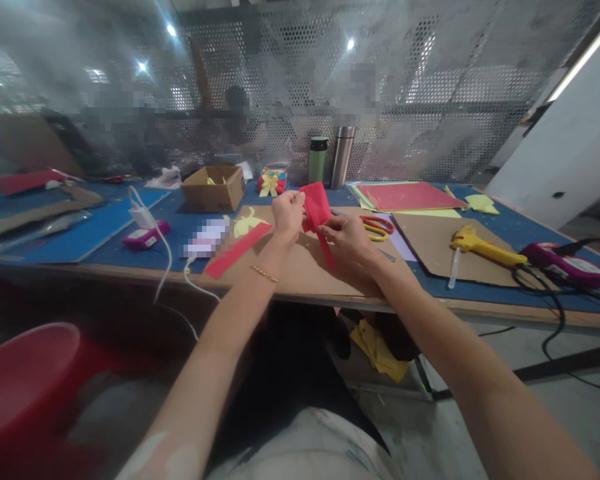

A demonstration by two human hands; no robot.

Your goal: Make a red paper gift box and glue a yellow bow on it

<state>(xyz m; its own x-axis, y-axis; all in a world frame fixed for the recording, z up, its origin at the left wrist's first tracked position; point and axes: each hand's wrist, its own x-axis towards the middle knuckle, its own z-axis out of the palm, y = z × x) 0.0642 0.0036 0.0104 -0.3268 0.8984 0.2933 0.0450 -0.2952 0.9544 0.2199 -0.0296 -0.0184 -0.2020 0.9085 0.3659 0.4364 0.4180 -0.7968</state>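
Above a sheet of brown cardboard (300,277), my left hand (289,212) is closed on the left side of a red folded paper piece (316,203). My right hand (347,237) pinches a red strip (326,250) that hangs down from the same piece. The fingers hide part of where strip and piece meet. Scissors with red and yellow handles (379,227) lie just beyond my right hand, their blades partly covered. A flat red paper strip (237,251) and a pale yellow paper cutout (250,223) rest on the cardboard to the left.
A yellow glue gun (485,247) with its cord lies at right, near a purple device (570,263). Behind stand a cardboard box (213,190), a bow-topped small box (272,181), a green bottle (318,162) and a steel flask (343,160). Red paper (410,196) is stacked at back right.
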